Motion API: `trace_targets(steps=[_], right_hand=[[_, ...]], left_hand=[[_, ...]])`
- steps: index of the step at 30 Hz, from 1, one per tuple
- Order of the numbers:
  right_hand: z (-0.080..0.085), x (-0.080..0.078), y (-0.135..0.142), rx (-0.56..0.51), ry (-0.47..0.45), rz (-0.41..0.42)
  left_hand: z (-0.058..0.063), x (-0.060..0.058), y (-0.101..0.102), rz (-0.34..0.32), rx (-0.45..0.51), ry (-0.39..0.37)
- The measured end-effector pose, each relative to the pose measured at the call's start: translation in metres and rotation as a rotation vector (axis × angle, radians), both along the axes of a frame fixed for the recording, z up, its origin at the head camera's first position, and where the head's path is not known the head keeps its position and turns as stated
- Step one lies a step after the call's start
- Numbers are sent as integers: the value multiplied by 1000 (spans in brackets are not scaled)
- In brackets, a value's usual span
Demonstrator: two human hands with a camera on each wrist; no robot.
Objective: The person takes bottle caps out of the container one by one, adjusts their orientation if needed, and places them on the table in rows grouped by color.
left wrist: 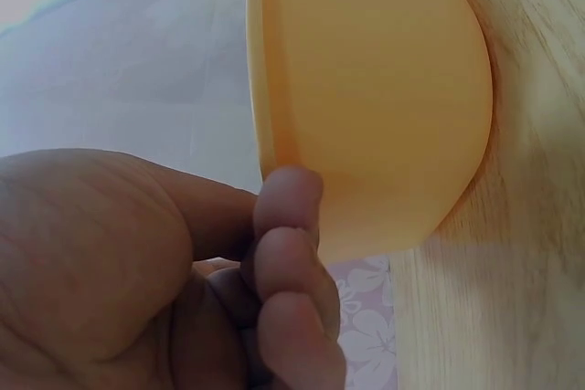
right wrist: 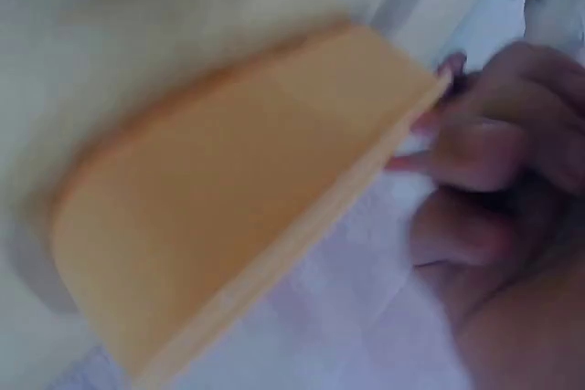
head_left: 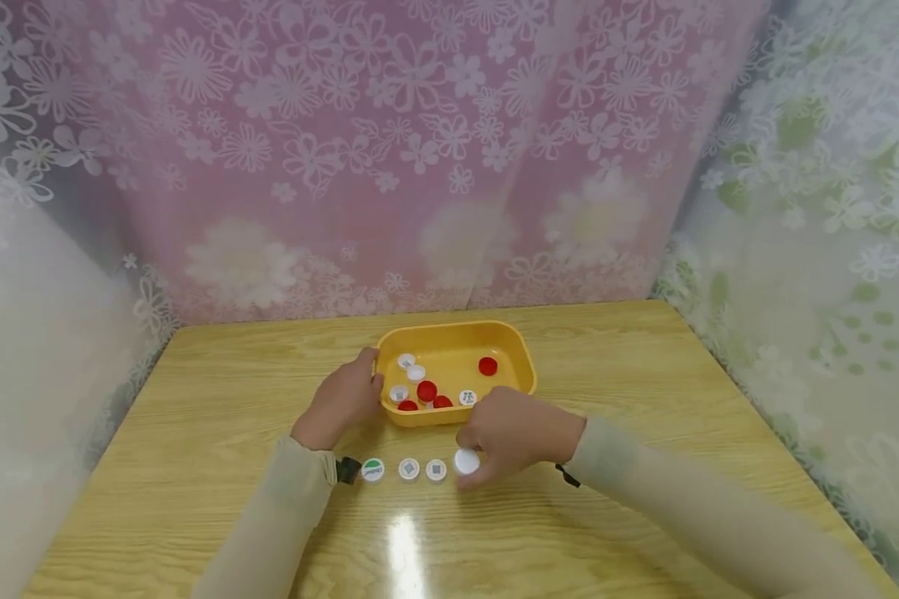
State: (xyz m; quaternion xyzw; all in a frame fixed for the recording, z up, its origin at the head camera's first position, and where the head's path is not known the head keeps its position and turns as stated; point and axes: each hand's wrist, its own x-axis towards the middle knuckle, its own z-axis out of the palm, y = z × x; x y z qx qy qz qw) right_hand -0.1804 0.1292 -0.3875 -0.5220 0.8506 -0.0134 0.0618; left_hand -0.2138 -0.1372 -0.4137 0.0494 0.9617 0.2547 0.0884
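My left hand (head_left: 340, 401) grips the left rim of a yellow plastic tray (head_left: 444, 418); in the left wrist view its thumb and curled fingers meet at the rim. Just in front of the tray, my right hand (head_left: 523, 428) pinches a white bottle cap (head_left: 466, 462) between thumb and fingers, at the right end of a row on the table. That row also holds a green-and-white cap (head_left: 373, 470) and two white caps with grey square marks (head_left: 423, 471). The right wrist view is blurred, and the pinched cap is hidden there.
Inside the tray lie several red caps (head_left: 427, 391) and several white caps (head_left: 415, 373). The tray stands on a wooden table (head_left: 217, 466). A pink flowered curtain (head_left: 389, 183) hangs behind the table, with pale curtains (head_left: 817, 249) at both sides.
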Motion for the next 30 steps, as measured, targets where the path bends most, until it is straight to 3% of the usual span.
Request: trace_targets(steps=[5,9,15,21,30], right_hand=[[-26,12,-2,105,-87,-141],[-37,13,-7,127,-88,-222],[-38,14,-14,137,-120,-318],[-32,17,-15,143,-219,-483],[-26,18,-16,108,-277,-576]], left_hand=[[4,3,-3,-1,-18,0],[3,4,-5,-6,-27,0],[1,2,-5,-19,-35,21],[0,1,-2,-20,-20,9],[3,3,-7,-22,-24,22]])
